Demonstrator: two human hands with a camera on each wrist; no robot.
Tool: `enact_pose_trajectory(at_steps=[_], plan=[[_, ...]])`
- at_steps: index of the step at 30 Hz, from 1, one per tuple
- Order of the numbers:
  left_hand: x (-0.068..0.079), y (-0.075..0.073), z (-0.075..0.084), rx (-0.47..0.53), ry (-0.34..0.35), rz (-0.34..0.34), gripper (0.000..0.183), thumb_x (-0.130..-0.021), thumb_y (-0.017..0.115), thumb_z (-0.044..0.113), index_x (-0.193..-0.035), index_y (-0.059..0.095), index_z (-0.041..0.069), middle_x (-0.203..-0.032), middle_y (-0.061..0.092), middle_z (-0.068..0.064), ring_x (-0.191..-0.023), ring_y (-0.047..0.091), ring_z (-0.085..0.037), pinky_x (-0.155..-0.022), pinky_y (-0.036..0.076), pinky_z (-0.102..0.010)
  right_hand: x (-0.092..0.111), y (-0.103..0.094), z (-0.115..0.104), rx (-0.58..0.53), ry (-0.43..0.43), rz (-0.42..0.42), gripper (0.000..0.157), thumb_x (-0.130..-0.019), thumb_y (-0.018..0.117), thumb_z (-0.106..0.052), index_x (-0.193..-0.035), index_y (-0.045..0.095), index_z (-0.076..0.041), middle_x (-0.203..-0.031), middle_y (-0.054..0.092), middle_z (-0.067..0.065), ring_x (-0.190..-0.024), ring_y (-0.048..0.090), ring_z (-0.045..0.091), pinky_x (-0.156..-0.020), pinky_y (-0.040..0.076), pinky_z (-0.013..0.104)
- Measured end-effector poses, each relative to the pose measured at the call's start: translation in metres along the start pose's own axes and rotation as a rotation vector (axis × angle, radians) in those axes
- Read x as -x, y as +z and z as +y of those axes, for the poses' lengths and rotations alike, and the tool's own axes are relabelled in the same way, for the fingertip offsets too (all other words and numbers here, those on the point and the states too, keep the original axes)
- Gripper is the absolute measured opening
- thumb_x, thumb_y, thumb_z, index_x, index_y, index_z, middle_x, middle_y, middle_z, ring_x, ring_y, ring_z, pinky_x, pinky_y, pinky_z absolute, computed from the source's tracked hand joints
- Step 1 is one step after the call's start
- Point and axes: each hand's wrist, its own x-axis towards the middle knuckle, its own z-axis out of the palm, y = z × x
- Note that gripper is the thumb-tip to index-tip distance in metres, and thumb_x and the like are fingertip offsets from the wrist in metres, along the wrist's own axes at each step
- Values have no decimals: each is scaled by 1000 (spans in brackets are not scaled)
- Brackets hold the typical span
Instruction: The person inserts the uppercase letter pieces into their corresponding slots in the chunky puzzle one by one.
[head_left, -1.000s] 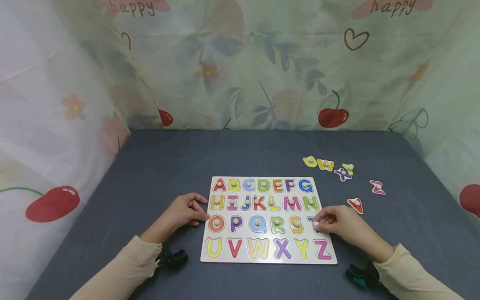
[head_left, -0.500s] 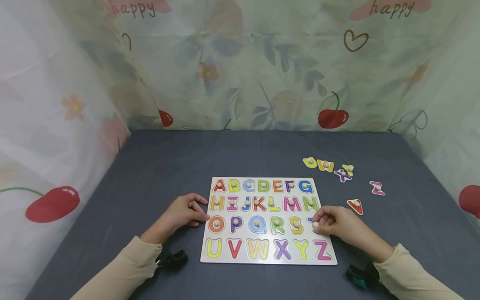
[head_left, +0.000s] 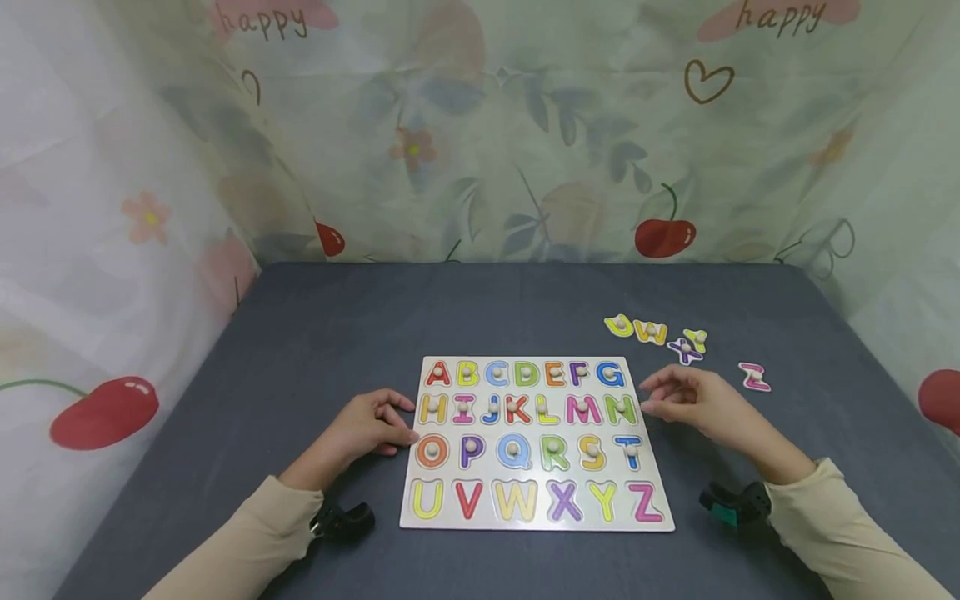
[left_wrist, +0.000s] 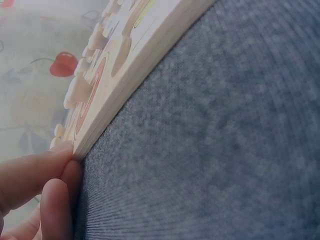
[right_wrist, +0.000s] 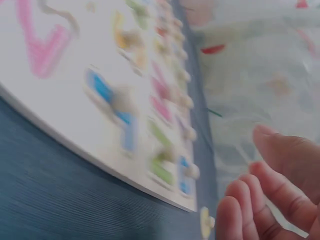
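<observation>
A wooden alphabet puzzle board (head_left: 536, 471) lies flat on the table. Knobbed letter pieces fill its top rows, including the blue T piece (head_left: 632, 452), while the U to Z spots in the bottom row are bare. At the left edge my left hand (head_left: 371, 423) holds the board, its thumb (left_wrist: 37, 172) and a finger at the edge. Beyond the right edge hovers my right hand (head_left: 697, 404), fingers loosely bent and apart from the thumb, with nothing held. It hides the red V piece on the table.
Loose letter pieces lie at the back right: the U (head_left: 619, 325), the W (head_left: 650, 332), the X (head_left: 686, 350), the Y (head_left: 696, 340) and the Z (head_left: 754, 377). A patterned curtain (head_left: 480, 167) borders the dark table (head_left: 360, 317).
My right hand has let go of the T piece, which now sits in its spot, and has moved up and right off the board. My left hand stays put.
</observation>
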Motion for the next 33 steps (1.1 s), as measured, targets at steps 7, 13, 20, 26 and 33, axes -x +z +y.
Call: enact_pose_trajectory(at_steps=[7,13,20,26,33], plan=[[0,0,-1,5,-1,-1,46,-75,82,8,-114,59,3,-75,62,-5,-63,58,-15,-56,52,-28,-33,-25,-5,-31,9,100,50,-92,66,-37,-124,55,0,-101,63,4,-89,66,15,-77,55,29],[0,0,0,7,0,2,46,-74,83,9,-114,60,3,-74,63,-5,-62,58,-14,-55,52,-28,-68,-35,-2,-70,68,139,58,-93,62,-44,-132,50,-3,-121,59,12,-101,63,21,-86,54,32],[1,0,0,5,-1,4,46,-74,83,9,-113,60,3,-74,63,-5,-61,57,-14,-55,51,-28,-105,-32,2,-129,121,156,59,-94,62,-40,-136,47,-2,-131,51,19,-116,56,33,-98,48,42],[0,0,0,7,2,-2,47,-74,83,9,-113,60,3,-73,63,-4,-61,57,-14,-54,51,-28,-122,-28,7,-87,154,125,58,-94,62,-39,-136,48,-1,-129,52,21,-113,58,34,-98,49,42],[-1,-1,0,3,2,-6,47,-74,83,9,-114,59,2,-73,62,-5,-61,57,-14,-55,52,-28,-127,-25,11,-51,234,108,52,-94,62,-35,-133,50,-3,-124,54,18,-102,58,29,-87,50,34]])
